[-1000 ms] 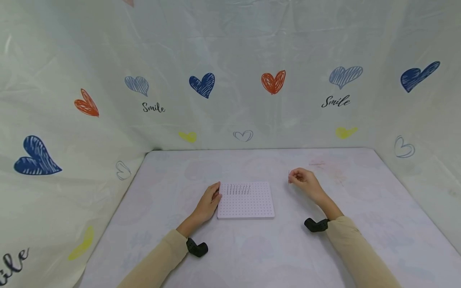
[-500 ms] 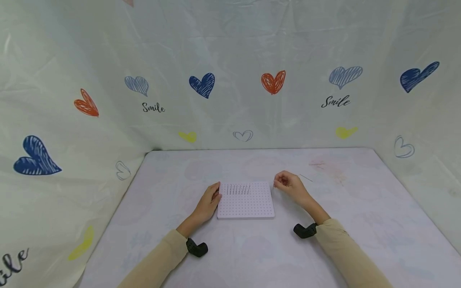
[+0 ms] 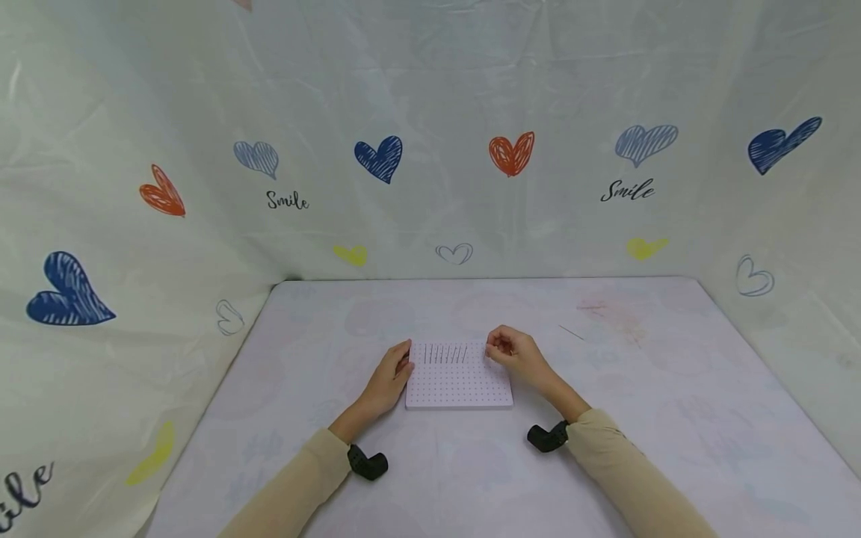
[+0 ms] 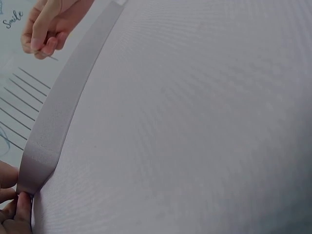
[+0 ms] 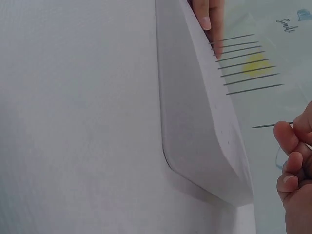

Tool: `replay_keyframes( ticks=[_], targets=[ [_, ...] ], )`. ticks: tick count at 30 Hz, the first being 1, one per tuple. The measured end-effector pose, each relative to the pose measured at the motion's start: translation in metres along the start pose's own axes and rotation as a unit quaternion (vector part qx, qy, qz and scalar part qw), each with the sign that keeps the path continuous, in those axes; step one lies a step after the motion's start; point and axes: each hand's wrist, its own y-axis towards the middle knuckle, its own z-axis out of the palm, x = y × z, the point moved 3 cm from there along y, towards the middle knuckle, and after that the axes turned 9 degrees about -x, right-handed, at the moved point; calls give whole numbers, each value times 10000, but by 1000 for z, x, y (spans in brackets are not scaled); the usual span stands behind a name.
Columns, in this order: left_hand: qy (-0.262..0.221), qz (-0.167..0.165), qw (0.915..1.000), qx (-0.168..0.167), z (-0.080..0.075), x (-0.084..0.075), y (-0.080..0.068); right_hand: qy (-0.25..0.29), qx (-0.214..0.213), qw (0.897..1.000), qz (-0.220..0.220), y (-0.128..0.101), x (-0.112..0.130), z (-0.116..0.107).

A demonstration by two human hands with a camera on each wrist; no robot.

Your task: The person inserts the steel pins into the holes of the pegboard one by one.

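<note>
Right hand [image 3: 513, 353] now over pegboard [image 3: 460, 379], pinched needle [image 5: 271, 126] visible only by wrist; left hand [image 3: 389, 379] flat at edge.

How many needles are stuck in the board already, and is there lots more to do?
About seven needles already stand in the board's back row. The right hand pinches another needle just beside that row, while the left hand steadies the board's edge. One loose needle lies on the table, and most holes are empty.

heart-print backdrop [image 3: 430, 149], pale tablecloth [image 3: 673, 418]
</note>
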Motion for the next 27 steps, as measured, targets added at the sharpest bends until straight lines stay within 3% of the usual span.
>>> replay_keyframes(
  ticks=[6, 16, 23, 27],
  targets=[
    [37, 5, 10000, -24, 1, 1, 0, -73, 170, 9998, 88, -2, 38, 5],
    [82, 43, 10000, -1, 1, 2, 2, -126, 170, 9998, -12, 0, 40, 13],
    [72, 43, 10000, -27, 0, 2, 2, -172, 190, 9997, 32, 3, -1, 24],
    [44, 31, 10000, -13, 0, 2, 2, -170, 190, 9997, -17, 3, -7, 26]
  ],
)
